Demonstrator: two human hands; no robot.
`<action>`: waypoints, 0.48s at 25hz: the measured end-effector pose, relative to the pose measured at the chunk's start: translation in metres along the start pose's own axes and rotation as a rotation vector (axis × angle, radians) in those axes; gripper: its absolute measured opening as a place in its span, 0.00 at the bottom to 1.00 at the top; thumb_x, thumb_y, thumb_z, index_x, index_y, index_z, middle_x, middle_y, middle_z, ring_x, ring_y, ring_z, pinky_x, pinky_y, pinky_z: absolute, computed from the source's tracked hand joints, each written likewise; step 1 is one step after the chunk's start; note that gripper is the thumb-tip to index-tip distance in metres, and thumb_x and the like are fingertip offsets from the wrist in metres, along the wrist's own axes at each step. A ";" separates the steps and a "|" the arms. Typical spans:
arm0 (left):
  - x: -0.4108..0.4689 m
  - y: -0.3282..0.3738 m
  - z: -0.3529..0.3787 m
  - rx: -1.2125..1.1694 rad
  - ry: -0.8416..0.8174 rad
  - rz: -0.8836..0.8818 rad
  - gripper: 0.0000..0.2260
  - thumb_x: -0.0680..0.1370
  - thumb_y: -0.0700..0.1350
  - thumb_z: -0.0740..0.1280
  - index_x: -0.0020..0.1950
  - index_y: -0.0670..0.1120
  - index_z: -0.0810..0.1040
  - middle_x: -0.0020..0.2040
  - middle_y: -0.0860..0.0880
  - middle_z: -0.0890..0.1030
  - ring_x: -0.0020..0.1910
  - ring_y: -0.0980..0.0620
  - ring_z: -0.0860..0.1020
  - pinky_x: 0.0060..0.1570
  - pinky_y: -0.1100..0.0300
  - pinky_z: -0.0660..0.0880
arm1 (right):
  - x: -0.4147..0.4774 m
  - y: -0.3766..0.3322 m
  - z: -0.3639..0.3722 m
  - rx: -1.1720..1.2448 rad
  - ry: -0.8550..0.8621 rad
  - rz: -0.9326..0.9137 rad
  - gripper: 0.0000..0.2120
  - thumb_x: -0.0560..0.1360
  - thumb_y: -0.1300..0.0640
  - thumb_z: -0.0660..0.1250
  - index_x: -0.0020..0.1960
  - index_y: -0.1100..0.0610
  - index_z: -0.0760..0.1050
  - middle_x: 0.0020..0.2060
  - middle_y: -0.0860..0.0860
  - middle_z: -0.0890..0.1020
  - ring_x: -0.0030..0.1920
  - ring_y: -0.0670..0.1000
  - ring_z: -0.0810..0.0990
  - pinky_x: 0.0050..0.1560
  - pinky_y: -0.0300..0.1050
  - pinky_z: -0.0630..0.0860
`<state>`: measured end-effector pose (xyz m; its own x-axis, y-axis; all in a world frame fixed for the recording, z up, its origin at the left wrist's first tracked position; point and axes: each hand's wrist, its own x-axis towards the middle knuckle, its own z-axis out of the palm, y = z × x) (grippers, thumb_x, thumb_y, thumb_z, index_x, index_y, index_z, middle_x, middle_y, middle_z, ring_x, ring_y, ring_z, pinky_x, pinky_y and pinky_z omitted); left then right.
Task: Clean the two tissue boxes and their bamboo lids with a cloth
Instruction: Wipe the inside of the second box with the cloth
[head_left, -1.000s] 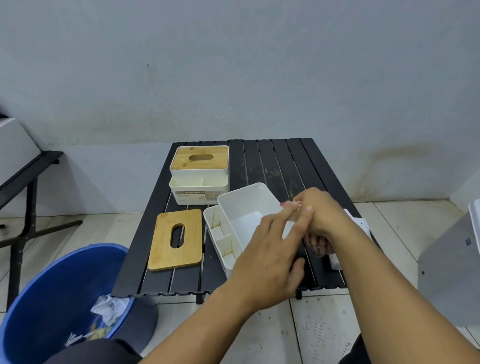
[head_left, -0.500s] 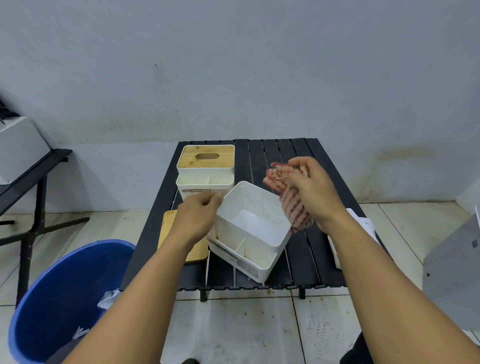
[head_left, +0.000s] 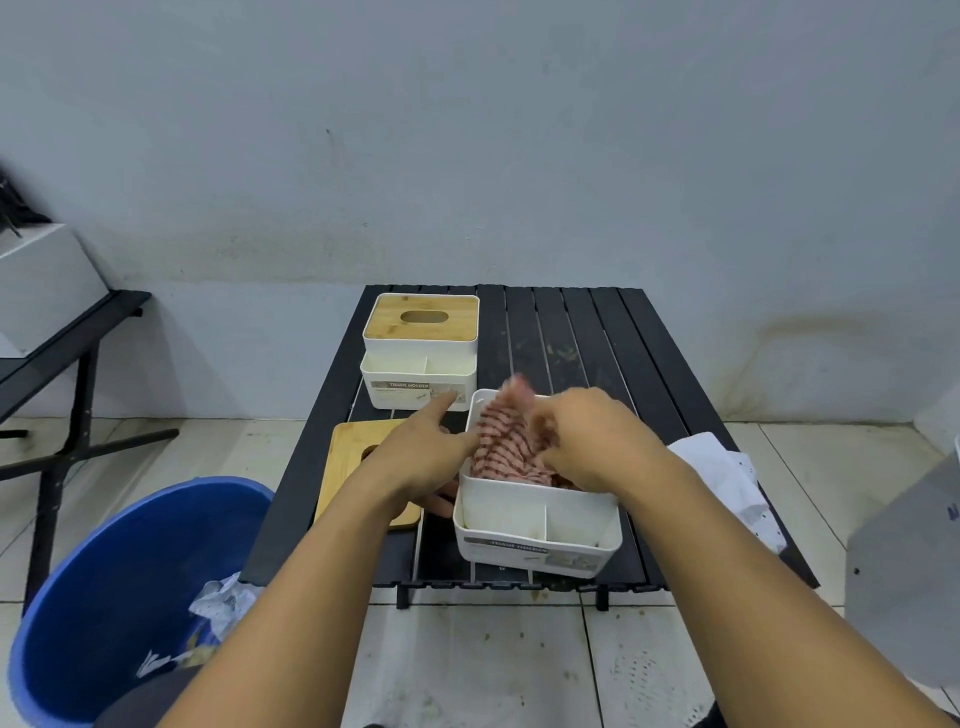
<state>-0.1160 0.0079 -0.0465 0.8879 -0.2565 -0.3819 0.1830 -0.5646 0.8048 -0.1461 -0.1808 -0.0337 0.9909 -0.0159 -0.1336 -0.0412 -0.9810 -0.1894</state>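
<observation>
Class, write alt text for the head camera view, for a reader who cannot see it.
A right hand grips a red-striped cloth inside an open white tissue box on a black slatted table, while the left hand holds the box's side. A loose bamboo lid lies to its left; a second, lidded box stands behind.

"TISSUE HOLDER" is printed on the front label of the lidded tissue box (head_left: 418, 392), centre frame. The label on the open tissue box (head_left: 537, 540) just below is similar but too blurred to be read.
</observation>
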 end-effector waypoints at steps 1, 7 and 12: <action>0.001 0.001 -0.001 0.014 -0.016 0.003 0.31 0.83 0.48 0.65 0.83 0.61 0.55 0.53 0.53 0.79 0.44 0.46 0.87 0.39 0.49 0.86 | 0.005 0.001 0.000 -0.035 -0.113 0.038 0.17 0.77 0.56 0.71 0.64 0.43 0.77 0.61 0.50 0.78 0.57 0.55 0.79 0.56 0.49 0.79; 0.004 0.003 0.000 0.010 -0.120 0.012 0.33 0.82 0.42 0.64 0.83 0.62 0.56 0.55 0.54 0.80 0.41 0.47 0.88 0.38 0.52 0.85 | 0.050 -0.011 0.036 -0.160 -0.456 -0.034 0.30 0.78 0.56 0.71 0.77 0.46 0.68 0.68 0.53 0.77 0.65 0.58 0.76 0.66 0.50 0.72; 0.005 -0.001 -0.001 -0.107 -0.125 0.008 0.34 0.81 0.38 0.63 0.82 0.61 0.59 0.53 0.51 0.83 0.40 0.48 0.87 0.36 0.54 0.84 | 0.062 -0.024 0.063 -0.077 -0.156 -0.078 0.10 0.76 0.57 0.72 0.56 0.55 0.83 0.40 0.52 0.79 0.42 0.56 0.77 0.44 0.45 0.72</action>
<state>-0.1113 0.0078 -0.0490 0.8311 -0.3603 -0.4236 0.2260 -0.4770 0.8493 -0.0919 -0.1460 -0.0988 0.9585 0.0856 -0.2719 0.0513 -0.9901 -0.1308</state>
